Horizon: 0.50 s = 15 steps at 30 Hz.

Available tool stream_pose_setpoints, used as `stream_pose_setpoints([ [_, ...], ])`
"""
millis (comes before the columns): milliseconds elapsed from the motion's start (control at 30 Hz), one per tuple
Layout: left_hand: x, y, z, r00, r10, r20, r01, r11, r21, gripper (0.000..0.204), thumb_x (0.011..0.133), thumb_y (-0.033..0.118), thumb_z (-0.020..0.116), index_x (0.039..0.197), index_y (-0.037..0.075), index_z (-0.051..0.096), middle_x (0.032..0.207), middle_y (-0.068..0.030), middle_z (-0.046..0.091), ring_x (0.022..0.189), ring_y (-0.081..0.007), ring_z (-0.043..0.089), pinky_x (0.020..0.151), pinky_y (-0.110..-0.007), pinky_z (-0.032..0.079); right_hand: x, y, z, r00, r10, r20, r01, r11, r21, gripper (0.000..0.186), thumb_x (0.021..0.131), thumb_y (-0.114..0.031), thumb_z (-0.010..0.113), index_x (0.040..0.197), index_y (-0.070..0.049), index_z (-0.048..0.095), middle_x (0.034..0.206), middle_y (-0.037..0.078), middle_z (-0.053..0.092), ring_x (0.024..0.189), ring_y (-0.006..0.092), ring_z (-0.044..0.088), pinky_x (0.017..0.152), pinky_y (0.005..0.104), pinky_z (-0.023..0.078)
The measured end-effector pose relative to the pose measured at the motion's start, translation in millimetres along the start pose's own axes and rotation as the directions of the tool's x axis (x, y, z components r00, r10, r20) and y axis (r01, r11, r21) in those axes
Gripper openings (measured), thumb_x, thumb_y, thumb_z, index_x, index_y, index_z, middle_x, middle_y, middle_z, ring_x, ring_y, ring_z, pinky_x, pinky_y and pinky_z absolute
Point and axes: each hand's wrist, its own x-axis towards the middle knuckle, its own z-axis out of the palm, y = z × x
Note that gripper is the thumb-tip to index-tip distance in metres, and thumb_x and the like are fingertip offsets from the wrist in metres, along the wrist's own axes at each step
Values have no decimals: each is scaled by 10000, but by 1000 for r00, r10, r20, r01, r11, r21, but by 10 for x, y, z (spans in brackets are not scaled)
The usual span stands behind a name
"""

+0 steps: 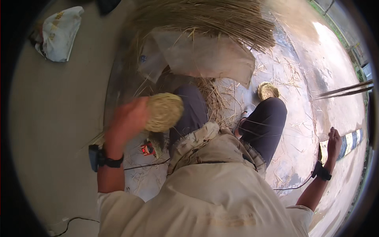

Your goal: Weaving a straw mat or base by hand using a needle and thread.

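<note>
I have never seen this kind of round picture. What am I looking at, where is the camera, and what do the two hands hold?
There is no machine: a person works with bare hands. The camera sits on the person's head and looks down through a wide lens, so edges bend. The left hand grips a round ball of pale wound straw rope. The right hand is stretched far out, closed; what it grips is too small to tell. On the wet concrete floor lie a big bundle of dry straw, a grey plastic sack, a smaller straw coil and a white cloth bag.
</note>
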Motion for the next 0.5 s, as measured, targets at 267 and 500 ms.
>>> stream_pose_setpoints([
  [267,238,1211,146,927,338,162,-267,900,-345,484,937,114,688,1405,32,597,1027,-223,750,885,-415,737,730,-478,602,-1510,-2468,518,660,-748,77,365,408,837,384,1052,-90,567,1416,19,621,1319,167,705,1072,207,690,981,345,518],
  [500,259,1305,498,870,494,-9,-447,780,-438,470,937,103,697,1400,121,616,982,-170,749,839,-385,737,705,-463,605,-1684,-2631,1177,221,-831,511,46,532,845,580,1055,-380,653,1418,68,593,1055,158,751,961,142,678,854,314,540],
])
